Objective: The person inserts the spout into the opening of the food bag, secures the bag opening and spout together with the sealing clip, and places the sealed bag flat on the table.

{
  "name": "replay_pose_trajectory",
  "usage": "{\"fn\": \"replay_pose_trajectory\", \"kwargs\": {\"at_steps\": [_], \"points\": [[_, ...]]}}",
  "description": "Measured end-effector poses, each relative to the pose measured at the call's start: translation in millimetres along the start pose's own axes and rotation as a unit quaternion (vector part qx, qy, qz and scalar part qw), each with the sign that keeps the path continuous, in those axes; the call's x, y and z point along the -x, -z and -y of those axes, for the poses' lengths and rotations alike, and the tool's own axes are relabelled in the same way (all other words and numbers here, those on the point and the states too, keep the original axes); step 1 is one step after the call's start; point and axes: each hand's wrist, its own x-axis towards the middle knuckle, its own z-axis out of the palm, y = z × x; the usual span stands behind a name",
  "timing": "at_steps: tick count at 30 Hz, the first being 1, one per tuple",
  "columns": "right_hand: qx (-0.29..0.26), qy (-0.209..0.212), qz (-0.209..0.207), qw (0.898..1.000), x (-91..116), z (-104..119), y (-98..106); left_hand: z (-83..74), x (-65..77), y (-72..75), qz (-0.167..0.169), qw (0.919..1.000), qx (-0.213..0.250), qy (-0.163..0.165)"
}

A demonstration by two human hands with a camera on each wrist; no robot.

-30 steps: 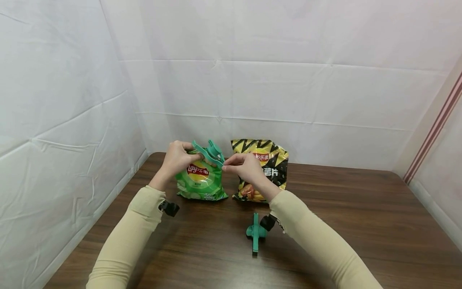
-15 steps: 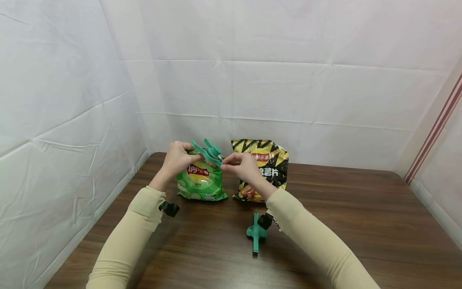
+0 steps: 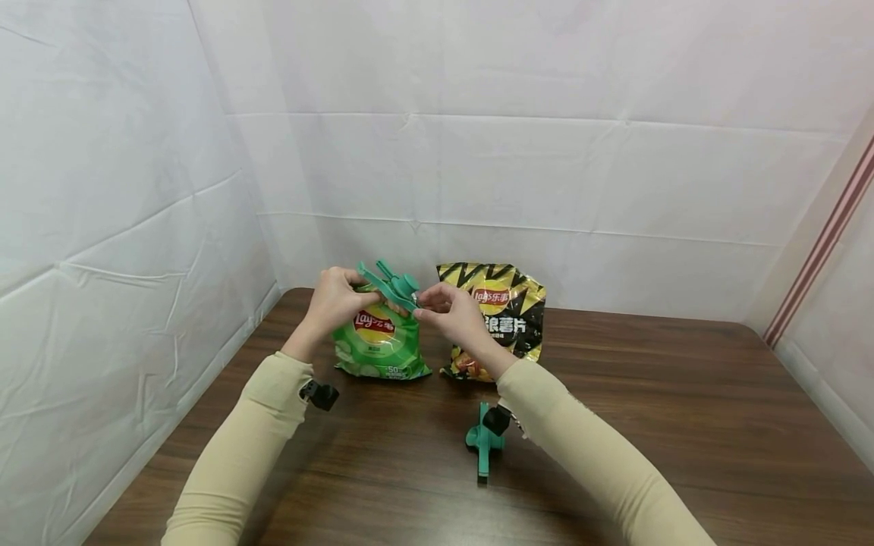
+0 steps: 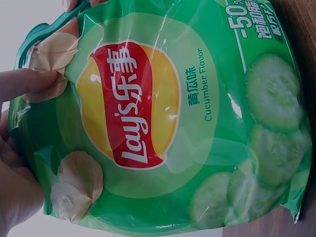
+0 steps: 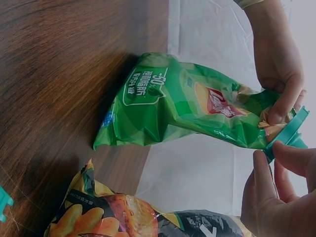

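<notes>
Green bag point(image 3: 375, 350) upright on worktop point(image 3: 614, 394); clip point(image 3: 404, 287) at its top edge. Left hand point(image 3: 336, 297) pinches bag top; right hand point(image 3: 460, 315) pinches clip's end. Judged step: fitting clip. Next calls for lining its arms across bag top.

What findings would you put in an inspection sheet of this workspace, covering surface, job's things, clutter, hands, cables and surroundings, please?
Surface: dark wood-grain table.
Job's things: green chip bag, standing; teal clip, jaws spread, at the bag's top.
Clutter: black-and-yellow bag standing beside the green one; second clip lying nearer the person. Neither is held.
Hands: left hand pinches the green bag's top; right hand holds one end of the raised clip.
Cables: nothing seen.
Surroundings: creased white sheeting behind and at the sides.
</notes>
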Motion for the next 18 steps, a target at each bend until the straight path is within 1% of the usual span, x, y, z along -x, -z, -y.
{"fn": "replay_pose_trajectory", "kwargs": {"at_steps": [10, 18], "points": [[0.001, -0.008, 0.002, 1.0, 1.2, 0.9, -2.5, 0.2, -1.1, 0.0, -0.002, 0.9999, -0.012, -0.004], [0.001, 0.011, -0.011, 1.0, 1.3, 0.4, -5.7, -0.2, -1.9, -0.4, -0.005, 0.9998, -0.019, -0.005]]}}
